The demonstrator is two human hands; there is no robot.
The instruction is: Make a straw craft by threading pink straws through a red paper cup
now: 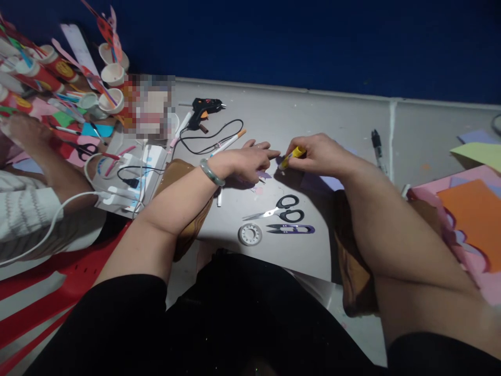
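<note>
My right hand is closed round a short yellow tube, its pale tip tilted down close to the table. Whether it is a glue stick or a marker I cannot tell. Palm down with fingers stretched out, my left hand lies over a small purple paper piece, its index finger reaching toward the tube. A green bangle circles that wrist. Nearer me lie black-handled scissors, purple thread snips and a white tape roll. Lavender paper sits beneath my right hand.
A glue gun with its cord and a pen lie beyond my left hand. A power strip stands at left, beside a co-worker's arm and paper cups. A black pen and coloured paper are at right.
</note>
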